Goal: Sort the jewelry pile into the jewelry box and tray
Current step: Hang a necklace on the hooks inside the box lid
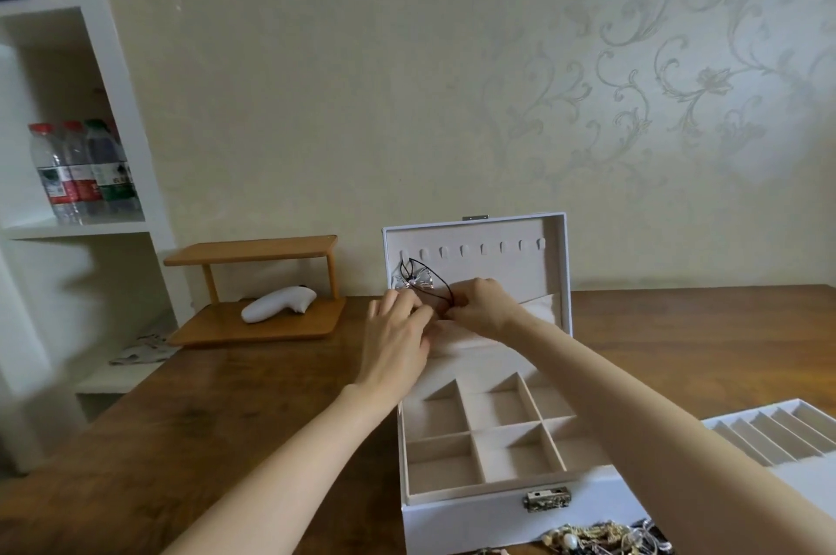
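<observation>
Head view: at frame centre, the right hand (479, 305) has its fingers pinched on a thin black cord necklace (430, 277) with a shiny silver bow pendant (414, 280). It hangs against the velvety beige lid (497, 269) of the white, square-celled jewelry box (475, 518). Beside it, the left hand (398, 328) reaches the bow, but blur hides whether its fingers pinch it. A slotted tray (778, 432) sits at the right edge and a tangled jewelry pile (601, 538) at the bottom, on the wooden tabletop (226, 419).

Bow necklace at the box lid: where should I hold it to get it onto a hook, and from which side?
Take the black cord, not the silver bow: the cord stands out as an open loop in front of the lid, and the right hand pinches its lower end. Come from the front, below the hooks.
</observation>
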The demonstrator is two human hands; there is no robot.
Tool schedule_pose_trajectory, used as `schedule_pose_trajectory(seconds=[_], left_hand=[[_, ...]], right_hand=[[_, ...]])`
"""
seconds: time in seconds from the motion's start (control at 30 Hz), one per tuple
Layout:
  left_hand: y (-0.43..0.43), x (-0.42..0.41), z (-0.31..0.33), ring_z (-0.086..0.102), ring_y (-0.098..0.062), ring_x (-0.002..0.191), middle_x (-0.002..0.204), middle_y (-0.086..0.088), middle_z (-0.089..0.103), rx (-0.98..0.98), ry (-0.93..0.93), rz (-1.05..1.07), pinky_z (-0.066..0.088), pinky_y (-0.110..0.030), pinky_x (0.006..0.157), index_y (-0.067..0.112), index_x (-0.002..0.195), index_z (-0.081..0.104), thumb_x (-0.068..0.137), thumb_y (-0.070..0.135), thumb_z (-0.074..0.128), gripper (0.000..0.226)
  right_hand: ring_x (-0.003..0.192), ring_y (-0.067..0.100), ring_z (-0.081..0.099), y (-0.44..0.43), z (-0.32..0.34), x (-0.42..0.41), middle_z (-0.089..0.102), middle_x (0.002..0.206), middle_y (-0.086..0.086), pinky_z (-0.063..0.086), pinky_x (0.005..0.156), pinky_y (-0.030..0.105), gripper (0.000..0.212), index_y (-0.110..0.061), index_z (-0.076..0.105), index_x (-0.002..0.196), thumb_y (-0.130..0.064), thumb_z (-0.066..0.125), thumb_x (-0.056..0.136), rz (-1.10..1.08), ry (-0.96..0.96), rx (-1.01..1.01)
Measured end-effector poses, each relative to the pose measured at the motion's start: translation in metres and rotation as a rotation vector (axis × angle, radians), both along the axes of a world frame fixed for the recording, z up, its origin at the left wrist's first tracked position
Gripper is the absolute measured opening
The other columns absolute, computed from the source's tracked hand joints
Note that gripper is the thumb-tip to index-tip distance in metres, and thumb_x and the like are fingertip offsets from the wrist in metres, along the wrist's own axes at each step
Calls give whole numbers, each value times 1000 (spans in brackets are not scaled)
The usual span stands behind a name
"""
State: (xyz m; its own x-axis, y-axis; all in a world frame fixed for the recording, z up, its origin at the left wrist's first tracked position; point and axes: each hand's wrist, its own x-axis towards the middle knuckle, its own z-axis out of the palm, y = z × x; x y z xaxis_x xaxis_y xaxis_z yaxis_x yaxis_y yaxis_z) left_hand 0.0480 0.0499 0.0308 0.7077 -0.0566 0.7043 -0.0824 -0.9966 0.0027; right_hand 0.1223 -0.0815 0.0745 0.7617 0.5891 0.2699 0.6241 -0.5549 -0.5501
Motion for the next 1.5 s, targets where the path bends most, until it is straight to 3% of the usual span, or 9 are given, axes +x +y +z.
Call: schedule_pose_trajectory(seconds=[0.07,0.17,0.33,0.43,0.6,0.87,1.13,1.27,1.5], left_hand=[[-1,2,-2,47,-23,86,92,-2,53,-37,-50,0,39,-32,68,16,83,66,65,-1,67,25],[-3,4,-1,46,-22,89,98,-3,55,-92,-105,-47,31,-30,72,15,91,65,76,6,55,21],[-10,6,2,61,-23,87,90,0,65,-142,-4,-56,23,-28,75,13,94,57,67,-6,65,34],[-13,9,5,54,-19,102,108,0,61,-184,54,-36,14,-28,76,11,106,47,83,4,53,25],[-23,9,13,43,-19,118,121,-4,52,-152,196,31,18,-33,89,8,121,35,89,16,48,36],[-15,0,25,40,-27,111,103,-8,59,372,260,239,15,-42,99,9,104,56,83,5,40,27],[-8,-7,5,57,-26,72,68,-6,59,392,98,198,39,-39,80,13,69,67,55,5,72,17],[-4,-13,4,62,-26,72,83,-11,62,238,-24,53,53,-33,63,6,85,65,61,-4,67,26],[1,-6,17,63,-28,85,90,-11,66,260,73,7,32,-34,96,5,97,58,56,-8,64,44]], right_hand=[[75,15,47,1,5,-5,53,72,-5,34,60,13,8,-23,54,71,-17,58,74,64,143,36],[83,12,52,3,6,-5,57,89,-3,40,75,22,34,-21,57,98,-28,65,66,108,199,45],[61,7,42,-9,-1,5,49,63,-3,33,53,15,24,-15,54,65,-2,72,72,56,144,234],[65,11,43,-11,-6,7,52,65,2,33,57,22,10,-1,62,71,-2,72,71,51,116,277],[57,6,48,-7,-6,8,59,61,-1,34,49,11,26,-18,56,64,-5,78,69,-86,100,369],[83,30,63,4,-18,7,72,81,11,47,69,34,10,-10,72,78,-4,67,72,-193,-138,200],[73,37,51,25,-17,-5,66,78,18,42,64,36,21,-9,70,81,-4,50,76,-33,-247,-6],[69,27,30,25,-12,-5,47,61,16,29,60,31,24,-14,53,58,2,49,76,-2,-194,1],[98,34,56,19,-11,-20,67,105,16,36,71,28,22,-9,67,94,-18,48,87,-18,-100,-71]])
